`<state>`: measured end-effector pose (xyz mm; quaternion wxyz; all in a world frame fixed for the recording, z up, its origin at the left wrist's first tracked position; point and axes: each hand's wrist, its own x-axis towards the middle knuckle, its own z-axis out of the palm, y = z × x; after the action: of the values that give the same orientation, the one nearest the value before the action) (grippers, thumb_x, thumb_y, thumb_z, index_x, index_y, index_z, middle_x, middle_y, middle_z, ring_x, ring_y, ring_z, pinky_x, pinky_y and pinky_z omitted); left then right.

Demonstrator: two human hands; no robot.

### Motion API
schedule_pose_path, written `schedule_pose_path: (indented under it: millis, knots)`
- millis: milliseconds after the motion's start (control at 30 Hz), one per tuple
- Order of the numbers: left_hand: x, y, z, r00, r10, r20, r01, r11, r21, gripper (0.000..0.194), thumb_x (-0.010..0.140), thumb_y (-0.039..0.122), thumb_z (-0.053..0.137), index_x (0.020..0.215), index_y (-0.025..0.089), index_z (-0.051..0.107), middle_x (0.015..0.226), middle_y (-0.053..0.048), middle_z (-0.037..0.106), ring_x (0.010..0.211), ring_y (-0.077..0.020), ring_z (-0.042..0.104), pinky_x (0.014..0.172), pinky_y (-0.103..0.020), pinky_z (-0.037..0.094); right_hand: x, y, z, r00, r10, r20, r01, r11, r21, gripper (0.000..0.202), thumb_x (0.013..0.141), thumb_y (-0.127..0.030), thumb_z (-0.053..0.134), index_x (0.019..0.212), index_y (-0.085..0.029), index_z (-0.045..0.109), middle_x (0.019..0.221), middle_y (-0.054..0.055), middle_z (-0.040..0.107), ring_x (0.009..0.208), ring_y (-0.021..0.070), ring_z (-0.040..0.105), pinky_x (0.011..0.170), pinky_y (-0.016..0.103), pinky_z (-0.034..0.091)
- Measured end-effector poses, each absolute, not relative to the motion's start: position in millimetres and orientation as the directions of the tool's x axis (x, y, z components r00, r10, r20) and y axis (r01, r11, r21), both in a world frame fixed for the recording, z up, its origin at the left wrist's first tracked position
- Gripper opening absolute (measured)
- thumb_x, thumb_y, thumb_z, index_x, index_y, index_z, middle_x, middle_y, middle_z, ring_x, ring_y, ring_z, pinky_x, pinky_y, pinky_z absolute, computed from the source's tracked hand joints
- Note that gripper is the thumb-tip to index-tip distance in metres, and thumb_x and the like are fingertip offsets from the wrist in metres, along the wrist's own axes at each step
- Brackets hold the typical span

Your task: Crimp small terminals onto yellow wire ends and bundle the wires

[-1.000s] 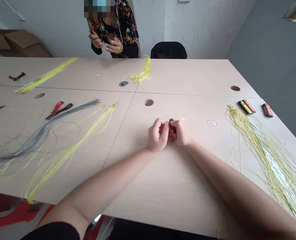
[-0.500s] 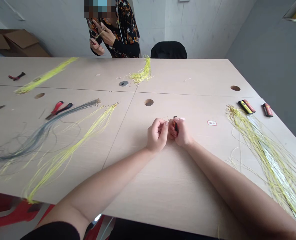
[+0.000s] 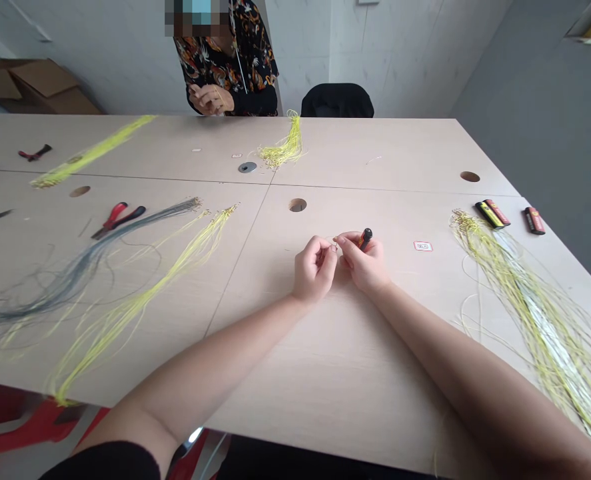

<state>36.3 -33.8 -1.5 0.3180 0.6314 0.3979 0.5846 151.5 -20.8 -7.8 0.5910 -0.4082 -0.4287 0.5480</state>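
Note:
Near the middle of the table, my left hand [image 3: 315, 268] is closed in a pinch on a small, thin curved hook [image 3: 334, 247], mostly hidden by the fingertips. My right hand [image 3: 368, 263] is right beside it, thumb and forefinger pinched together at the hook. A short black-and-red cylinder [image 3: 366, 239] is tucked in the right hand, its dark end sticking up past the fingers. Its exact kind is unclear. To the left lie a bundle of yellow lines [image 3: 175, 272] with small golden ends and a bundle of grey lines [image 3: 105, 243].
Red-and-black pliers [image 3: 118, 220] lie at the left. On the right are another yellow line bundle [image 3: 518, 287], several short cylinders [image 3: 534, 221] and a small label [image 3: 423, 246]. A round hole [image 3: 298, 205] is beyond my hands. Across the table sits a person [image 3: 225, 67].
My right hand has turned, bringing thumb and forefinger to the hook while the cylinder tips up and right. My left hand stays put. The person opposite has lowered their hands together.

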Motion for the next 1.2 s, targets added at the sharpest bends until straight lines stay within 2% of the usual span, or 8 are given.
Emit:
schedule_pose_path:
  millis: [433, 567, 667, 800, 933, 1200]
  knots:
    - [35.7, -32.3, -3.4, -0.004, 0.878, 0.478, 0.122, -0.474, 0.872, 0.027, 0.089, 0.033, 0.055, 0.068, 0.019, 0.044, 0.055, 0.006, 0.043, 0.049, -0.0068, 0.038, 0.048, -0.020, 0.031, 148.2, -23.0, -1.3, 0.077, 0.994, 0.082, -0.286, 0.101, -0.953, 0.021, 0.072, -0.038, 0.069, 0.069, -0.019, 0.060, 0.055, -0.005, 0.045, 0.044, 0.0051, 0.032, 0.043, 0.023, 0.030]
    - [35.4, -32.1, -3.1, -0.001, 0.905, 0.426, 0.088, -0.424, 0.901, 0.030, 0.087, 0.037, 0.057, 0.068, 0.020, 0.043, 0.054, 0.006, 0.041, 0.048, -0.0067, 0.036, 0.047, -0.020, 0.030, 149.1, -22.1, 2.0, 0.148, 0.989, 0.014, -0.320, 0.062, -0.945, 0.020, 0.070, -0.036, 0.069, 0.069, -0.019, 0.058, 0.055, -0.007, 0.041, 0.045, 0.0049, 0.031, 0.043, 0.023, 0.031]
    - [35.1, -32.1, -1.4, -0.002, 0.926, 0.379, 0.051, -0.378, 0.924, 0.032, 0.086, 0.039, 0.058, 0.066, 0.020, 0.043, 0.051, 0.007, 0.040, 0.045, -0.0066, 0.035, 0.045, -0.021, 0.029, 150.7, -20.7, 1.4, 0.177, 0.983, 0.056, -0.315, 0.110, -0.943, 0.020, 0.068, -0.036, 0.072, 0.071, -0.019, 0.062, 0.054, -0.007, 0.037, 0.045, 0.0053, 0.031, 0.044, 0.023, 0.030]
    - [35.0, -32.3, 0.2, -0.010, 0.937, 0.349, 0.029, -0.349, 0.937, 0.029, 0.083, 0.038, 0.060, 0.065, 0.019, 0.046, 0.049, 0.007, 0.041, 0.044, -0.0068, 0.036, 0.044, -0.021, 0.029, 153.1, -20.8, -1.7, 0.124, 0.985, 0.121, -0.235, 0.148, -0.961, 0.021, 0.069, -0.038, 0.073, 0.074, -0.019, 0.067, 0.052, -0.007, 0.037, 0.047, 0.0066, 0.033, 0.046, 0.024, 0.028]
    - [35.0, -32.2, -0.7, -0.017, 0.937, 0.348, 0.030, -0.348, 0.937, 0.027, 0.082, 0.036, 0.060, 0.065, 0.019, 0.047, 0.049, 0.007, 0.040, 0.044, -0.0067, 0.035, 0.044, -0.021, 0.029, 154.7, -21.9, -4.1, 0.084, 0.987, 0.138, -0.192, 0.152, -0.970, 0.024, 0.071, -0.040, 0.073, 0.069, -0.018, 0.067, 0.051, -0.005, 0.042, 0.049, 0.0075, 0.036, 0.048, 0.025, 0.028]
    - [35.1, -31.9, -1.4, -0.018, 0.934, 0.357, 0.039, -0.356, 0.934, 0.029, 0.082, 0.033, 0.059, 0.063, 0.020, 0.042, 0.049, 0.007, 0.039, 0.044, -0.0065, 0.034, 0.045, -0.022, 0.028, 153.5, -22.3, -1.8, 0.074, 0.989, 0.125, -0.159, 0.135, -0.978, 0.020, 0.071, -0.036, 0.072, 0.068, -0.018, 0.067, 0.048, -0.006, 0.037, 0.047, 0.0070, 0.032, 0.048, 0.025, 0.025]
